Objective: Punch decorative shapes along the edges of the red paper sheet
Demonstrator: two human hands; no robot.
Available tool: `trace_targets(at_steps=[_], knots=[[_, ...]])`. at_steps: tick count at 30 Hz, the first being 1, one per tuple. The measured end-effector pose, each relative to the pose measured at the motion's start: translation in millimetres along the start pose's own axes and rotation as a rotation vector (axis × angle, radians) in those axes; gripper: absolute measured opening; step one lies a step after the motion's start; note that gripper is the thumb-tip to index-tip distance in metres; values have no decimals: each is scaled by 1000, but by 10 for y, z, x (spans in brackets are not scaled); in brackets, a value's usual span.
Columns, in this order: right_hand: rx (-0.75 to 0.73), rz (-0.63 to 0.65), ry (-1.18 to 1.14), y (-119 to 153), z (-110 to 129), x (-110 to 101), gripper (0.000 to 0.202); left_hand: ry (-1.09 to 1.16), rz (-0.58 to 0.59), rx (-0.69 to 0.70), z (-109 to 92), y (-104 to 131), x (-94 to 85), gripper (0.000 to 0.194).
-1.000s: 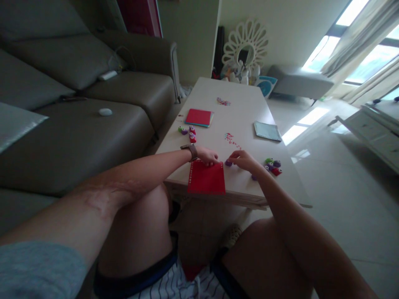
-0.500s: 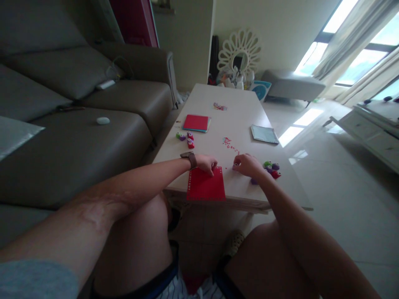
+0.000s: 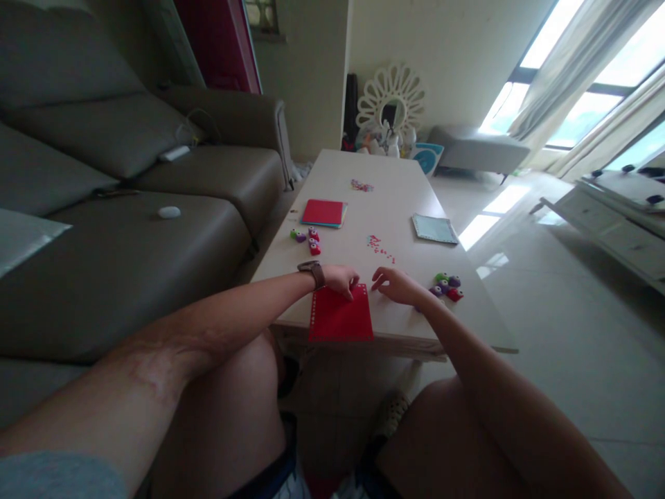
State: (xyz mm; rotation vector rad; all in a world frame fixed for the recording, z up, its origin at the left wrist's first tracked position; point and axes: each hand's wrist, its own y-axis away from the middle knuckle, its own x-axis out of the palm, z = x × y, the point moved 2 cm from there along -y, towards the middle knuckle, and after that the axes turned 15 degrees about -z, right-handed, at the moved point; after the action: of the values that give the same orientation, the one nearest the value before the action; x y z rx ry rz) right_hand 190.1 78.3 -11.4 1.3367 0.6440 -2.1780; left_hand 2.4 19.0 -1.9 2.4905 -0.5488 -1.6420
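Observation:
A red sheet [image 3: 341, 319], with small punched holes along its left and top edges, lies at the table's near edge. My left hand [image 3: 340, 279], with a watch on its wrist, is closed at the sheet's top edge, fingers curled and thumb on the red surface. Just right of the sheet's top corner is my right hand [image 3: 397, 285], its fingertips low over the table and apart. I see nothing between them. Beyond it lie tiny red cut-outs [image 3: 379, 247]. Several eye-decorated craft punches [image 3: 454, 294] sit right of my right hand, partly behind its wrist.
More small punches [image 3: 314, 246] stand on the left of the table [image 3: 387, 204], near stacked coloured sheets [image 3: 323, 212]. A pale blue sheet or packet [image 3: 435, 228] lies at the right edge. Colourful bits [image 3: 362, 185] lie farther back. A sofa [image 3: 197, 235] flanks the left.
My right hand has moved left toward the red sheet's corner. The small purple punch at its fingers no longer shows there. My left hand stays on the sheet; the view has tilted slightly up.

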Motion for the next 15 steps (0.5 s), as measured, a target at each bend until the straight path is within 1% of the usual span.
trace_targets(at_steps=[4, 7, 11, 15], knots=[[59, -121, 45, -56, -89, -12, 45, -6, -5, -4, 9, -9, -2, 27], [87, -169, 61, -99, -189, -71, 47, -9, -11, -7, 18, -6, -2, 29], [96, -148, 78, -103, -327, -148, 40, -14, -19, -7, 43, -18, 16, 28], [54, -44, 88, -74, -406, -177, 25, -15, -10, -4, 75, -57, 47, 30]])
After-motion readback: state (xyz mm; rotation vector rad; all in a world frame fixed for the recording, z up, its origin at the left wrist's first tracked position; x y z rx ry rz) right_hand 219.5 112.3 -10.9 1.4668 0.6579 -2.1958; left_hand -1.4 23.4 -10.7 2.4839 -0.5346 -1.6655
